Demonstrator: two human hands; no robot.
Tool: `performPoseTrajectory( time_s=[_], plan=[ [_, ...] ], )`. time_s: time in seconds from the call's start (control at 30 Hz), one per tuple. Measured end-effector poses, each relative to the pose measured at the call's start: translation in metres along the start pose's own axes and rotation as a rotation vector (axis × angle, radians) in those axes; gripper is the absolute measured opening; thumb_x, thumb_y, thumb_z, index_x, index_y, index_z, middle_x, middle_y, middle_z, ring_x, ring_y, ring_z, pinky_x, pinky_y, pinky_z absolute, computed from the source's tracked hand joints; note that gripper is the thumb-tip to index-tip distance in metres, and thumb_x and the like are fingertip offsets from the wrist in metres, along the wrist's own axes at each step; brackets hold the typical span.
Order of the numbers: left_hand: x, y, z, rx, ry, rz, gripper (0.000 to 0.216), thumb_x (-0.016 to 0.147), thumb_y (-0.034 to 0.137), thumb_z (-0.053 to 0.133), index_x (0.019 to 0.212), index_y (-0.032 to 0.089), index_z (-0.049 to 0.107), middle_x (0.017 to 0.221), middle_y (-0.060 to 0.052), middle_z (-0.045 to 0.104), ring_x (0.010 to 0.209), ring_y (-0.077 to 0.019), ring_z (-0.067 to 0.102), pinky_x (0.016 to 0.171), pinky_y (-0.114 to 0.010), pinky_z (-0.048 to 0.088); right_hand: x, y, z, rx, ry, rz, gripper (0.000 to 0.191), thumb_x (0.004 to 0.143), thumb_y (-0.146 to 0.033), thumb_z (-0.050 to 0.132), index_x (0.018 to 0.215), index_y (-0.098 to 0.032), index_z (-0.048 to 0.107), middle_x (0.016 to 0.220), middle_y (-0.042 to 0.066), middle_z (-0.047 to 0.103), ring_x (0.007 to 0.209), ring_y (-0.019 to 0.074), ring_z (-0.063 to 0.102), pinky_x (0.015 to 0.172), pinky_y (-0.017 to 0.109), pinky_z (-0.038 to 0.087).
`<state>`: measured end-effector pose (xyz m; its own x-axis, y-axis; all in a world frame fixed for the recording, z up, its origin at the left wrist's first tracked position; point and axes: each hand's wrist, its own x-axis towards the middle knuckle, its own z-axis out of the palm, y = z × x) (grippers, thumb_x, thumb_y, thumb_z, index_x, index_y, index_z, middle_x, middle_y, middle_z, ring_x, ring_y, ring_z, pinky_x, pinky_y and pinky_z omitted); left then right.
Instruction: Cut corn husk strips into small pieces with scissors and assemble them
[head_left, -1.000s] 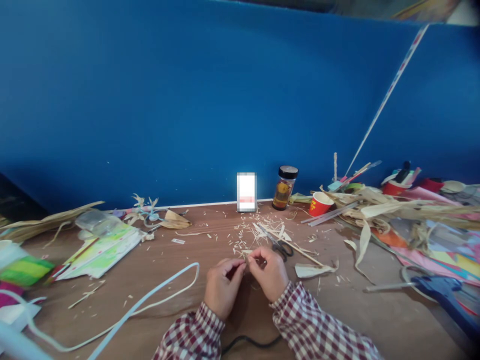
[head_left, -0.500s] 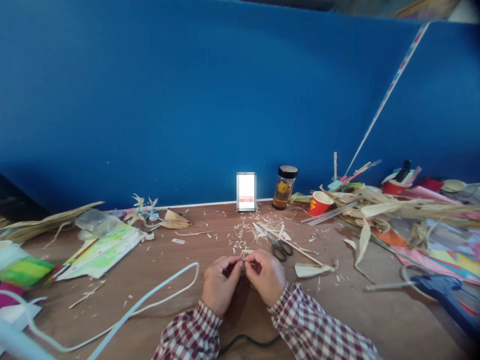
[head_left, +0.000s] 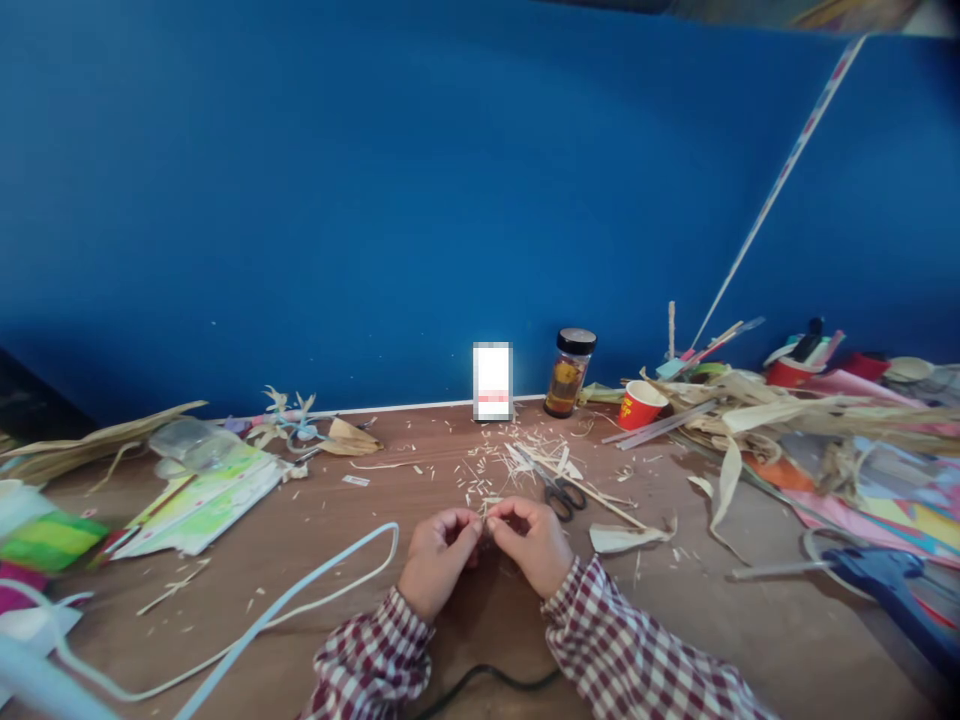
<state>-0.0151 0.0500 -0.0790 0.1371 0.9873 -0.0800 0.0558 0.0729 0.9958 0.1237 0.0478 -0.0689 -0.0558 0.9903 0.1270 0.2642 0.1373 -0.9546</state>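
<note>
My left hand (head_left: 435,555) and my right hand (head_left: 536,545) meet fingertip to fingertip low in the middle of the wooden table (head_left: 480,640). Both are closed in a pinch on a tiny pale piece of dried husk (head_left: 484,519), too small to make out well. Checked red-and-white sleeves cover both wrists. Straw-coloured scraps (head_left: 510,465) lie scattered just beyond my fingers. Black-handled scissors (head_left: 562,493) rest close behind my right hand.
A black-lidded jar (head_left: 570,372) and red paper cup (head_left: 640,406) stand by the blue wall. Dried husks and coloured paper pile up at right (head_left: 810,430), with a blue glue gun (head_left: 885,580). A white cord (head_left: 300,595) loops left; papers (head_left: 202,500) lie beyond it.
My hands have stayed pinched together and shifted slightly, the fingertips working the small piece. Everything else on the table is unmoved.
</note>
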Motion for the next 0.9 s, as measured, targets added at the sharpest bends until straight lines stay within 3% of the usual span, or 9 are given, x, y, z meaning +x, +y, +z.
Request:
performPoseTrajectory(
  time_s=[0.3,0.5,0.63,0.9],
  plan=[
    [0.0,-0.0042,0.0002,-0.045,-0.022,-0.015,0.026,0.071,0.039,0.056,0.069,0.013,0.057,0.053,0.004,0.05,0.045,-0.0077,0.046,0.045,-0.02,0.04,0.0017,-0.0025,-0.0003,0.13,-0.097,0.037,0.006,0.072,-0.019,0.053,0.067,-0.016,0.055,0.053,-0.005,0.048,0.046,0.0075,0.041,0.044,0.017,0.032],
    [-0.0014,-0.0061,0.0003,0.094,0.025,0.061,0.024,0.074,0.038,0.053,0.074,0.014,0.058,0.054,0.002,0.054,0.048,-0.0105,0.05,0.049,-0.022,0.043,0.0012,-0.0013,0.0004,0.144,-0.159,0.117,0.011,0.075,-0.025,0.05,0.068,-0.017,0.051,0.044,-0.007,0.044,0.036,0.0058,0.035,0.035,0.015,0.025],
    [-0.001,-0.0083,0.0,0.126,0.086,0.099,0.023,0.073,0.036,0.054,0.077,0.014,0.06,0.058,-0.001,0.059,0.053,-0.0128,0.054,0.051,-0.023,0.044,0.0006,0.0012,0.0032,0.143,-0.148,0.131,0.012,0.077,-0.026,0.049,0.071,-0.016,0.052,0.045,-0.007,0.045,0.036,0.0054,0.034,0.035,0.015,0.025],
    [-0.003,-0.0028,0.0007,0.137,0.066,0.141,0.023,0.072,0.032,0.057,0.084,0.015,0.067,0.075,-0.006,0.07,0.067,-0.0177,0.062,0.063,-0.026,0.049,0.0016,0.0042,0.0022,0.12,-0.094,0.092,0.012,0.077,-0.026,0.051,0.074,-0.016,0.056,0.05,-0.005,0.048,0.043,0.0074,0.041,0.04,0.016,0.03]
  ],
)
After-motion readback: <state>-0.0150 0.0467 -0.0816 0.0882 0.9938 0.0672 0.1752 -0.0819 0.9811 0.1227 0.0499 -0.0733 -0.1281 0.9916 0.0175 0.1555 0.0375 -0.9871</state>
